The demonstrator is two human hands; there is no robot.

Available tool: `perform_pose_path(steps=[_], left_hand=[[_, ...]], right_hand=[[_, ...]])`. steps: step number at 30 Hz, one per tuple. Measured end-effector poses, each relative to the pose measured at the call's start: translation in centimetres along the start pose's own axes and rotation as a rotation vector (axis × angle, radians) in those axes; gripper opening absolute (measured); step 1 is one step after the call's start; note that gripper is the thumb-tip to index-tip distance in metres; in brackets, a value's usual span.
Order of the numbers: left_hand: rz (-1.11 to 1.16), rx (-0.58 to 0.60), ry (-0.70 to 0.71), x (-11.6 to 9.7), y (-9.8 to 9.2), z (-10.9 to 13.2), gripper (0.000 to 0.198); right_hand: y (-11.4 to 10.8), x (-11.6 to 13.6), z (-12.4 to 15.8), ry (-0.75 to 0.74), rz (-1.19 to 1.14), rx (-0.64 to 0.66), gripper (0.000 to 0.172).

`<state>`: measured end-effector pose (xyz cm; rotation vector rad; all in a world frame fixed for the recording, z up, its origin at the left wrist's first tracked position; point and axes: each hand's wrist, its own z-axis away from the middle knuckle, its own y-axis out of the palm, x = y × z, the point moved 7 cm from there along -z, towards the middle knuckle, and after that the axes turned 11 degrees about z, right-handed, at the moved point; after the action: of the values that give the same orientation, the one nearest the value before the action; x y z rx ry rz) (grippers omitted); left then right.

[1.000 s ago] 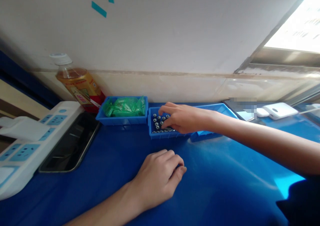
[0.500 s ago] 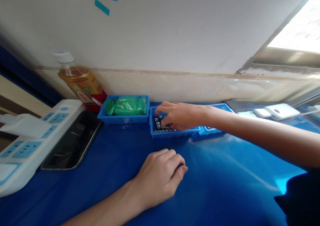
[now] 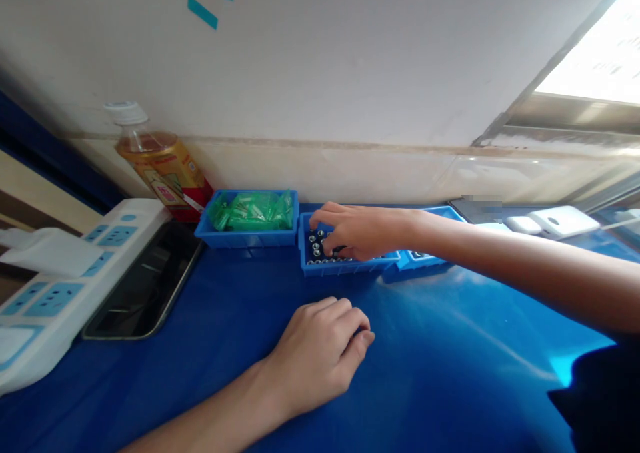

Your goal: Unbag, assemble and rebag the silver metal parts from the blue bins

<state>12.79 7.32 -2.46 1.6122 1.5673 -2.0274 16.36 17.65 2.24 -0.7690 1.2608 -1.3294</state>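
Observation:
My right hand (image 3: 357, 230) reaches into a small blue tray (image 3: 345, 267) of several upright dark batteries (image 3: 316, 245) with silver tips. Its fingers are curled and pinched among them, closed on one battery as far as I can see. My left hand (image 3: 320, 353) rests on the blue table (image 3: 440, 373) in front of that tray, fingers curled into a loose fist with thumb against forefinger; whether it holds anything is hidden. Left of the battery tray stands a blue tray of green pieces (image 3: 251, 213).
A drink bottle (image 3: 160, 163) stands at the back left by the wall. A white power strip (image 3: 55, 286) and a dark phone (image 3: 145, 286) lie at the left. Another blue tray (image 3: 425, 259) sits under my right forearm. White devices (image 3: 560, 221) lie at the far right.
My right hand has shifted slightly left and deeper among the batteries, fingers closing. My left hand has stayed where it was.

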Motion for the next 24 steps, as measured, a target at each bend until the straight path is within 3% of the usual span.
perform_pose_path(steps=[6,24], left_hand=[[-0.005,-0.003,0.009,-0.1,-0.04,0.04,0.02],[0.001,-0.002,0.006,0.07,-0.01,0.02,0.018]], right_hand=[[-0.17,0.14,0.03,-0.01,0.007,0.027,0.031],[-0.18,0.38,-0.42,-0.005,0.046,0.057,0.011]])
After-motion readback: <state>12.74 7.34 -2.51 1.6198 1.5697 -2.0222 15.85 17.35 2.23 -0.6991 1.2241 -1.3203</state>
